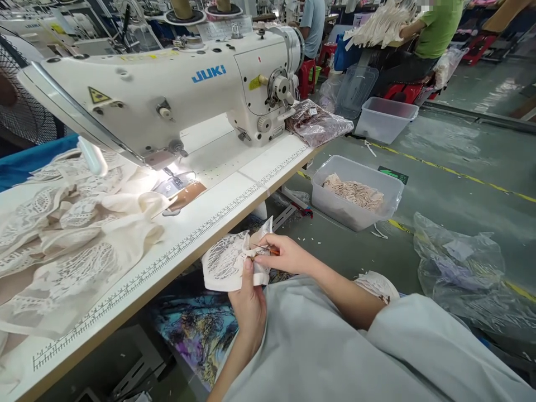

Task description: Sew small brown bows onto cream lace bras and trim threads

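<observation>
In front of my lap, my left hand grips a cream lace garment piece by its lower right edge, thumb on top. My right hand meets it from the right, fingers closed around a small orange-handled tool with a thin metal tip against the fabric. Its exact kind is too small to tell. Beyond my hands stands a white sewing machine, its needle area lit. A pile of cream lace garments covers the left of the table.
The white table's ruler-marked edge runs beside my hands. On the floor, a clear plastic bin holds beige strips, near another bin and a plastic bag. A wrapped package lies at the table's far end. Two people sit farther back.
</observation>
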`<move>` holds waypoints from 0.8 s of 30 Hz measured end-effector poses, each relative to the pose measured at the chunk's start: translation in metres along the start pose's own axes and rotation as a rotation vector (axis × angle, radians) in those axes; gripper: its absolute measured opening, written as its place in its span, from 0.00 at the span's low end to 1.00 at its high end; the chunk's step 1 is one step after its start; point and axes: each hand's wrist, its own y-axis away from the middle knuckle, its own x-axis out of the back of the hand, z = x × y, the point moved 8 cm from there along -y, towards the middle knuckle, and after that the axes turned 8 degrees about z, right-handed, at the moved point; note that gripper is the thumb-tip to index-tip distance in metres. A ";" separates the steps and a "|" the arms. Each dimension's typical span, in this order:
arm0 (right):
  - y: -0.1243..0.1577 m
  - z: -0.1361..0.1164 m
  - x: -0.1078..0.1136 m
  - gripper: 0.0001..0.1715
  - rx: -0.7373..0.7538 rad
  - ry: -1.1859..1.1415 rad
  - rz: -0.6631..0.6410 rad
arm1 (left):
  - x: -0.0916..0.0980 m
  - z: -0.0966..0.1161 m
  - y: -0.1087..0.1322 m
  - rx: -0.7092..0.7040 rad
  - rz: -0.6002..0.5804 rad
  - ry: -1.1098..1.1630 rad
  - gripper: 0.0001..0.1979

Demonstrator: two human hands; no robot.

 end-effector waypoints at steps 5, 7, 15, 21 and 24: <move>-0.005 0.008 -0.003 0.13 -0.021 -0.025 -0.036 | 0.004 -0.003 -0.004 0.025 0.016 0.003 0.23; -0.007 0.010 -0.007 0.14 -0.027 -0.048 -0.067 | 0.005 -0.002 -0.006 0.027 0.009 0.012 0.24; -0.021 0.021 -0.042 0.23 -0.160 -0.277 -0.237 | 0.029 0.007 -0.011 -0.014 0.059 0.030 0.26; -0.026 0.022 -0.076 0.24 -0.274 -0.358 -0.378 | 0.056 0.017 -0.011 -0.078 0.177 0.031 0.27; -0.026 0.022 -0.087 0.26 -0.318 -0.361 -0.418 | 0.065 0.018 -0.012 -0.080 0.235 0.048 0.29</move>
